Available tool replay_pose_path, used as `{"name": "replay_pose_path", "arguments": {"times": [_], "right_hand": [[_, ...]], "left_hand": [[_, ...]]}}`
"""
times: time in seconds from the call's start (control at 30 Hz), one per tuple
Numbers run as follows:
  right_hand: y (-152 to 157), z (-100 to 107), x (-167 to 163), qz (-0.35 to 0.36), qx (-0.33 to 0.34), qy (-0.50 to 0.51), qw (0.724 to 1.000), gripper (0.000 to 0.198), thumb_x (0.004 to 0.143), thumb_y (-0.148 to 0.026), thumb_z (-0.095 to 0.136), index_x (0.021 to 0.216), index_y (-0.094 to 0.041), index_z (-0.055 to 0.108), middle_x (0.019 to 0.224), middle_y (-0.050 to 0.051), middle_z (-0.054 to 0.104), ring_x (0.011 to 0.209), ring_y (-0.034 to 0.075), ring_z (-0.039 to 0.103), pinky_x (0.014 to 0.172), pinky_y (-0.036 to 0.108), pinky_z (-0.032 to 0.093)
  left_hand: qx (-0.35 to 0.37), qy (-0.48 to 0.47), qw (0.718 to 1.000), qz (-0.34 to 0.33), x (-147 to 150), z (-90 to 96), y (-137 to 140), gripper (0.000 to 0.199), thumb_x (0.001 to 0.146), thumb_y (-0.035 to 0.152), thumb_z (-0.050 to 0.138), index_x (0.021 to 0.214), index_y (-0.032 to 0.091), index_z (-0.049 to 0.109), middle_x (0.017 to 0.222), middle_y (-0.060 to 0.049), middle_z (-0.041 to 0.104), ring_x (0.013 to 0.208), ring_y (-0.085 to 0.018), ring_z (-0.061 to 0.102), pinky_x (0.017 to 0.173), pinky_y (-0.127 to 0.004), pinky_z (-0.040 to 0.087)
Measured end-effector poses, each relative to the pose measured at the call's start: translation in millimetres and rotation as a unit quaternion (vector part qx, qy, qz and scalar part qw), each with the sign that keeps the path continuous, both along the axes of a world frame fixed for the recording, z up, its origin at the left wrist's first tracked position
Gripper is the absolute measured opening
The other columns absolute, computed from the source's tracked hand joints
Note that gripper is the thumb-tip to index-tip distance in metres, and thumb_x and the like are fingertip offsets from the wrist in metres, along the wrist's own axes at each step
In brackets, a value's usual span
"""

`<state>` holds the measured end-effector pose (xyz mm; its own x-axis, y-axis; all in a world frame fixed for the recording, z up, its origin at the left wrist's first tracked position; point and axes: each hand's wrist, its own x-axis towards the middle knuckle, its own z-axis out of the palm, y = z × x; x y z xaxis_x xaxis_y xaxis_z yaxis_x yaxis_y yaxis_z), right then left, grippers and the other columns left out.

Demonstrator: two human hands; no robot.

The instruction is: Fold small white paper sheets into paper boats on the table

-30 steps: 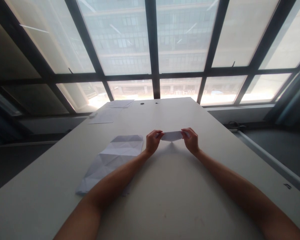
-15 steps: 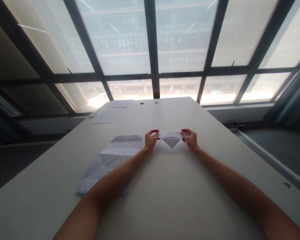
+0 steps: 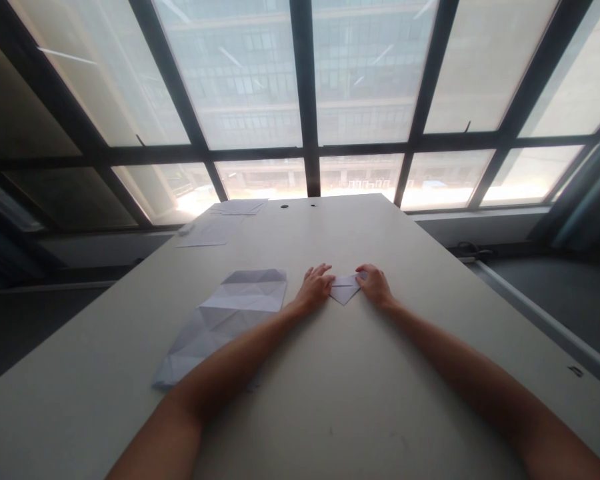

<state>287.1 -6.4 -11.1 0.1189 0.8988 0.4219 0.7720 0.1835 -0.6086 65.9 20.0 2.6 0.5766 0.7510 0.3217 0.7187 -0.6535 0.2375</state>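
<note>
A small folded sheet of white paper [image 3: 344, 295] lies at the middle of the white table, its pointed end toward me and a folded band across its far side. My left hand [image 3: 317, 288] grips its left edge, with the thumb side on the paper and some fingers raised above. On the opposite edge, my right hand [image 3: 375, 285] is closed on the paper with bent fingers. Both hands cover the side corners, so the outer ends of the fold are hidden.
A large creased sheet of paper [image 3: 240, 310] lies left of my hands, partly under my left forearm. Flat sheets [image 3: 207, 232] and a stack of paper [image 3: 239, 207] rest at the table's far left. Tall windows [image 3: 360, 80] stand beyond the far edge.
The folded paper has come down and toward me, and now lies flat on the table. My hands have moved closer together over it, and the left fingers have shifted.
</note>
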Motion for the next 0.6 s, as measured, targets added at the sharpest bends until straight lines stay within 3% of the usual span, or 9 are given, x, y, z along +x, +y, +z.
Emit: {"name": "replay_pose_path", "arguments": {"times": [0.1, 0.2, 0.27, 0.43, 0.6], "right_hand": [[-6.8, 3.6, -2.7, -0.02, -0.025, -0.079, 0.996, 0.025, 0.086, -0.022, 0.059, 0.109, -0.018, 0.068, 0.11, 0.009, 0.069, 0.102, 0.022, 0.062, 0.094, 0.033, 0.046], [-12.3, 6.7, -5.2, -0.035, -0.017, -0.154, 0.987, 0.027, 0.091, -0.024, 0.056, 0.114, -0.018, 0.068, 0.122, 0.013, 0.064, 0.118, 0.026, 0.054, 0.101, 0.039, 0.04], [-14.0, 7.8, -8.1, -0.017, -0.008, -0.187, 0.982, 0.03, 0.094, -0.024, 0.052, 0.119, -0.018, 0.067, 0.134, 0.015, 0.058, 0.127, 0.027, 0.048, 0.107, 0.042, 0.034], [-17.1, 9.0, -19.1, 0.145, -0.067, -0.239, 0.958, 0.047, 0.104, -0.036, 0.031, 0.145, -0.02, 0.045, 0.15, 0.012, 0.047, 0.141, 0.023, 0.036, 0.117, 0.05, 0.017], [-28.6, 11.5, -29.8, 0.122, -0.038, -0.298, 0.946, 0.053, 0.105, -0.039, 0.023, 0.148, -0.014, 0.042, 0.155, 0.016, 0.037, 0.149, 0.026, 0.019, 0.117, 0.059, -0.006]], "left_hand": [[-0.048, 0.061, 0.993, -0.084, 2.3, 2.8, -5.0, 0.042, 0.102, 0.034, 0.037, 0.14, 0.021, 0.05, 0.154, -0.008, 0.042, 0.144, -0.022, 0.033, 0.119, -0.045, 0.024], [-0.058, 0.093, 0.988, -0.105, 2.1, 4.9, -7.3, 0.054, 0.104, 0.045, 0.03, 0.15, 0.019, 0.035, 0.159, -0.01, 0.032, 0.147, -0.024, 0.026, 0.12, -0.047, 0.019], [-0.056, 0.104, 0.987, -0.108, 1.4, 5.0, -7.9, 0.057, 0.104, 0.048, 0.026, 0.152, 0.019, 0.032, 0.16, -0.01, 0.03, 0.148, -0.025, 0.024, 0.12, -0.047, 0.017], [-0.051, 0.115, 0.987, -0.099, 1.6, 3.1, -8.6, 0.064, 0.103, 0.055, 0.021, 0.156, 0.02, 0.022, 0.161, -0.011, 0.024, 0.149, -0.026, 0.02, 0.119, -0.051, 0.015], [-0.053, 0.118, 0.987, -0.092, 1.9, 4.2, -10.0, 0.065, 0.103, 0.055, 0.019, 0.156, 0.019, 0.023, 0.161, -0.011, 0.024, 0.15, -0.026, 0.018, 0.12, -0.05, 0.013]]}}
